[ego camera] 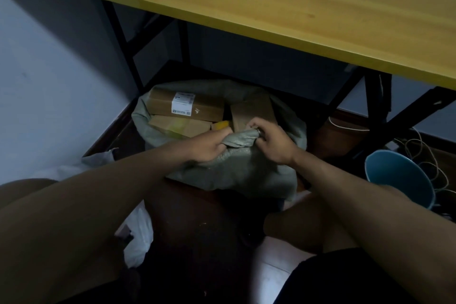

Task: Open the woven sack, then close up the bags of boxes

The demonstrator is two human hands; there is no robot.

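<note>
Person crouches, bare knees low in frame. Both hands meet on sack's (234, 168) near rim: left hand (209, 147) clenches bunched weave, right hand (274, 142) pinches same fold, likely to pull mouth wide. Sack sits on floor under table (320, 32), mouth gaping. Boxes (187, 106) show inside. Blue bin (399, 175) stands at right, cables (424, 153) behind.

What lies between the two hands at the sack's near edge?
In the head view, a bunched fold of the woven sack rim fills the gap; the left hand and right hand both grip it.
</note>
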